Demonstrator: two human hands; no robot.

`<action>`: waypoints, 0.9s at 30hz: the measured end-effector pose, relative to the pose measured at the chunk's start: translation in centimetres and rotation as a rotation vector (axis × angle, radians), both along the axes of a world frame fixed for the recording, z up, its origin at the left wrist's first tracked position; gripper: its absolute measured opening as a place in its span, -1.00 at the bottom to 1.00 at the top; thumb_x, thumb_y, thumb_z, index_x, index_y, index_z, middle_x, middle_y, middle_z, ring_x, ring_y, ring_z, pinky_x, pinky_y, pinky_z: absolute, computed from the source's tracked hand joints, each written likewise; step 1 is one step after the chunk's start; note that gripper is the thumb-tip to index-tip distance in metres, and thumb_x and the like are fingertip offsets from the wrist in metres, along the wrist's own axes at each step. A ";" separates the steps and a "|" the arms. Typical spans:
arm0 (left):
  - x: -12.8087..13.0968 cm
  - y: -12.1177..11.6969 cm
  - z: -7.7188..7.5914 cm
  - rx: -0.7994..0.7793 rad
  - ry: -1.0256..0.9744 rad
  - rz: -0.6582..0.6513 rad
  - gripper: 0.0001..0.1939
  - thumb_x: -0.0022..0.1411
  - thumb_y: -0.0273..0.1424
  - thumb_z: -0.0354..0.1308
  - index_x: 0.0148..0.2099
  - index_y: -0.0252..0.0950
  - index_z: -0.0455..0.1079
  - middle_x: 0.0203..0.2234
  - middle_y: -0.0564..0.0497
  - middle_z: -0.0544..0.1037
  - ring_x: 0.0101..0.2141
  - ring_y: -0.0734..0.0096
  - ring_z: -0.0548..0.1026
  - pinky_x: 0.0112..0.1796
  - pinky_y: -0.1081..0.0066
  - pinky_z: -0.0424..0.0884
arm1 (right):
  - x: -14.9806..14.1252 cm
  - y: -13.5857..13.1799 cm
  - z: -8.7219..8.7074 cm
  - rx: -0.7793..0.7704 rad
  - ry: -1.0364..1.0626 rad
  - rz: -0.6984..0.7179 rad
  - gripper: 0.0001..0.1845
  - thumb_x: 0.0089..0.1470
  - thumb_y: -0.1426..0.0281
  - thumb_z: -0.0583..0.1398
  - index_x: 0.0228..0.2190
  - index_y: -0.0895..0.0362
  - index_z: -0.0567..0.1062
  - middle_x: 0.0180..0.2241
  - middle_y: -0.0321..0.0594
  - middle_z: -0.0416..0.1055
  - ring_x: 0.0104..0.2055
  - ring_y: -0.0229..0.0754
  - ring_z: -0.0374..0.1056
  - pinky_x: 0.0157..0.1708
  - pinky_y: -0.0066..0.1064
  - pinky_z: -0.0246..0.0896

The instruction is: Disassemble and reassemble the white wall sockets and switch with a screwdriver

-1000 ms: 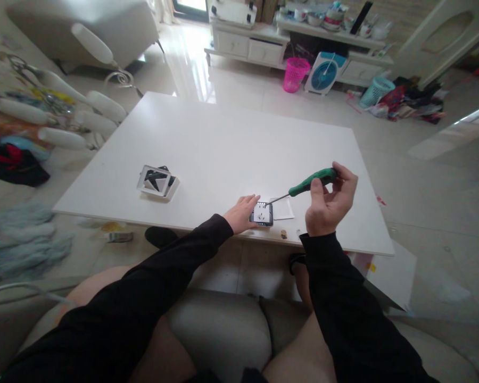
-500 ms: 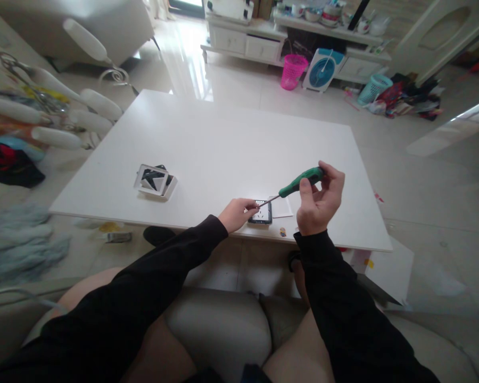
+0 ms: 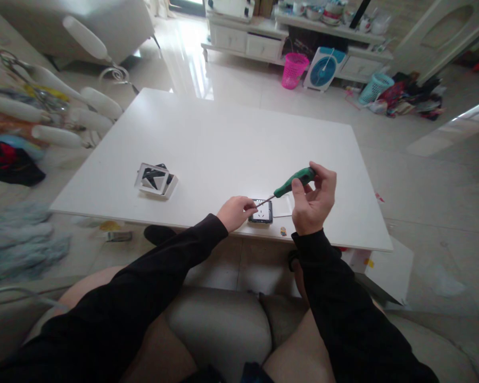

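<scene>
My right hand (image 3: 314, 206) is closed around the green handle of a screwdriver (image 3: 294, 182), which slants down to the left. Its shaft tip reaches the fingertips of my left hand (image 3: 233, 214). Those fingers are pinched together over the left upper edge of a wall socket (image 3: 263, 214); whatever small thing they hold is too small to make out. The socket has a white face with slots and a dark rim, and lies near the table's front edge. Just right of it, partly behind my right hand, lies a flat white cover plate (image 3: 286, 207).
On the left of the white table (image 3: 207, 143) sits a stack of white frames and dark parts (image 3: 155, 181). A small cartoon sticker (image 3: 283, 232) is at the front edge. White chandelier-like arms (image 3: 99, 101) stand by the left edge. Beyond are a pink basket (image 3: 294, 72) and a blue fan (image 3: 324, 70).
My right hand and the screwdriver have shifted slightly left and toward the socket. My left hand stays pinched at almost the same place.
</scene>
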State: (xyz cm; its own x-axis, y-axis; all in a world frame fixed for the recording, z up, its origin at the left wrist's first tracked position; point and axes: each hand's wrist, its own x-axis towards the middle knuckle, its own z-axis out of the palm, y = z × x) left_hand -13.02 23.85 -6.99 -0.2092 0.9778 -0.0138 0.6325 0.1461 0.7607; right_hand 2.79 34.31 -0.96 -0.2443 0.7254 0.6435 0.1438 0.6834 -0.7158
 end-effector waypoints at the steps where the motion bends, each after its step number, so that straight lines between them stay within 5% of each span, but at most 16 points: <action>1: 0.0 0.0 0.0 0.000 -0.006 0.005 -0.87 0.28 -0.39 0.23 -0.30 -0.28 0.59 -0.39 -0.02 0.64 -0.32 0.31 0.55 -0.18 0.33 0.42 | 0.0 0.0 0.0 -0.005 -0.008 -0.009 -0.55 0.23 0.27 0.18 0.14 -0.08 0.34 -0.05 -0.14 0.25 -0.03 -0.06 0.33 -0.17 -0.18 0.53; 16: 0.0 -0.1 -0.1 0.010 -0.064 0.069 -0.91 0.24 -0.42 0.29 -0.34 -0.29 0.56 -0.42 0.00 0.63 -0.33 0.33 0.55 -0.20 0.34 0.41 | 0.1 0.4 0.0 -0.046 -0.038 -0.045 -0.52 0.22 0.22 0.22 0.15 -0.08 0.34 -0.03 -0.14 0.27 -0.04 -0.09 0.36 -0.22 -0.28 0.51; 27: 0.3 0.1 0.0 0.080 -0.083 0.007 -0.91 0.22 -0.44 0.30 -0.36 -0.28 0.53 -0.41 0.02 0.62 -0.33 0.35 0.55 -0.18 0.32 0.43 | -0.2 0.3 -0.4 -0.060 0.031 0.123 -0.40 0.24 0.16 0.24 0.26 -0.13 0.27 0.02 -0.17 0.30 -0.18 -0.20 0.43 -0.36 -0.39 0.54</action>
State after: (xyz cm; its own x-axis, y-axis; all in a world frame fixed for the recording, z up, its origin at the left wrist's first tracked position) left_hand -12.74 23.91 -7.04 -0.2171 0.9750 0.0462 0.5657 0.0871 0.8200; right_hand 2.57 34.64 -1.41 -0.3144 0.7288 0.6083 0.0388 0.6501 -0.7588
